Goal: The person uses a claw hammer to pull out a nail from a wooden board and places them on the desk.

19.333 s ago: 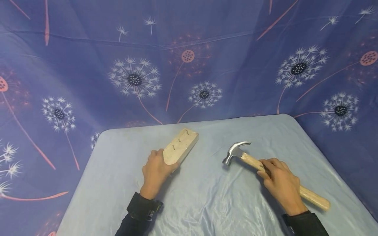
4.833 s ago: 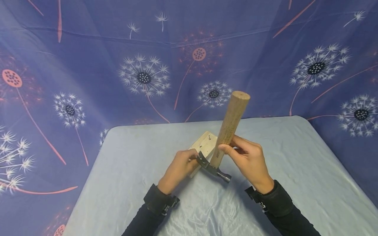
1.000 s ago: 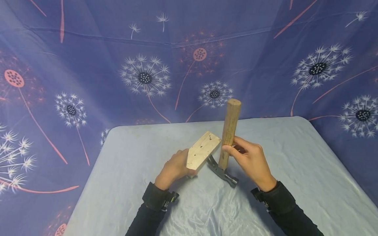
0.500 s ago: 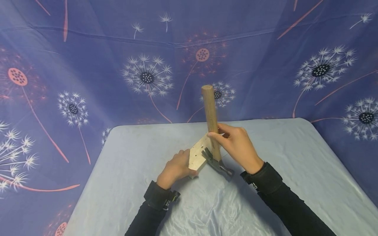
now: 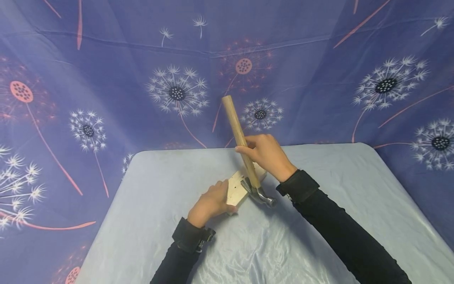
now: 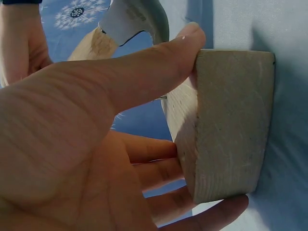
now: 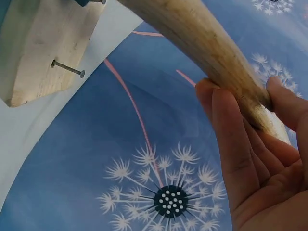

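Observation:
My left hand (image 5: 211, 201) grips the near end of a pale wooden block (image 5: 235, 194), thumb on one side and fingers on the other. The block lies slanted on the table. My right hand (image 5: 267, 156) pinches the wooden handle of a claw hammer (image 5: 232, 118), whose head is down at the block. The handle rises and leans to the left; the claw (image 5: 246, 184) overlaps the block's top. In the right wrist view a nail (image 7: 68, 69) sticks out of the block's far part, and a second nail head (image 7: 100, 1) shows at the frame's top edge.
A table (image 5: 159, 177) with a light blue satin cloth carries the block. Behind it and along the sides hangs a blue curtain (image 5: 301, 79) with a dandelion print, close to the table's back edge.
Over the last second the hammer swung from beside the block to over it, its handle tipping left. Since 4.8 s ago the left hand left the claw; a hole shows where the nearest nail stood.

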{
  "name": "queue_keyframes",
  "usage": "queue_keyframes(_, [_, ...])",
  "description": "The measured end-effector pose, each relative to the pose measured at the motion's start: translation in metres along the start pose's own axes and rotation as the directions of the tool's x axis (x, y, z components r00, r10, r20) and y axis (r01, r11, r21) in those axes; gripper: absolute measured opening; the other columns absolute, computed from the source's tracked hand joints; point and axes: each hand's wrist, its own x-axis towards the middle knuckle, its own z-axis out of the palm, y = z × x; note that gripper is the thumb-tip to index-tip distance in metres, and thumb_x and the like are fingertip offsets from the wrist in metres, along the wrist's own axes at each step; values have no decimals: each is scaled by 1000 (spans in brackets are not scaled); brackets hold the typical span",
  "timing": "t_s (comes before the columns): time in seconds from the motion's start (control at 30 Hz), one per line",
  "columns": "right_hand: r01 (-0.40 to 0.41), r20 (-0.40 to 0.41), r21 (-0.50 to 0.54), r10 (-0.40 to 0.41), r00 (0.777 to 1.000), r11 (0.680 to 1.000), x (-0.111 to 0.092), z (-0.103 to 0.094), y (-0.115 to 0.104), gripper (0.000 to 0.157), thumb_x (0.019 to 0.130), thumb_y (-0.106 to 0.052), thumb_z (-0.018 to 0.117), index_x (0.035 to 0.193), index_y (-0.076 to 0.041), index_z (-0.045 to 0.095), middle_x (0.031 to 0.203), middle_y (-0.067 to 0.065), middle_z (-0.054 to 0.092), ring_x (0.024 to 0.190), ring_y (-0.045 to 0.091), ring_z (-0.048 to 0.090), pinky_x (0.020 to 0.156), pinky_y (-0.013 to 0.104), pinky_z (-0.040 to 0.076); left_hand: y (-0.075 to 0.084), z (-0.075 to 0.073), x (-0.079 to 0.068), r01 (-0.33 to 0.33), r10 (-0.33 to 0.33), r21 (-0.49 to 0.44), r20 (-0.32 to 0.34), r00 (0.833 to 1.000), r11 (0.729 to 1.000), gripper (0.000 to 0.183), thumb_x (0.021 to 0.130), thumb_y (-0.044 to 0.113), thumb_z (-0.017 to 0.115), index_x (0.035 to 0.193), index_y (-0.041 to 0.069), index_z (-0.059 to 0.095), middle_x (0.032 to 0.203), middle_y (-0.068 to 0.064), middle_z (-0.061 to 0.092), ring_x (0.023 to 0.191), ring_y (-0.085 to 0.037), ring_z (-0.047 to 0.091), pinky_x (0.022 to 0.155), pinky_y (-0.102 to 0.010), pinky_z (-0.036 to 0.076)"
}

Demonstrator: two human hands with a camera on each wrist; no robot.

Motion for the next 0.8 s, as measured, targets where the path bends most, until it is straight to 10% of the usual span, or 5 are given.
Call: queue_keyframes(0.8, [-55, 48, -56, 58, 997, 997, 47, 16, -3, 33, 102, -40, 75, 122, -14, 81, 95, 2, 79, 88, 20, 74, 79, 43, 57, -1, -4, 1, -25, 25, 1, 46, 999, 1000, 108, 89, 36, 88, 165, -7, 23, 159, -29, 39, 145, -49, 40, 111, -70, 37])
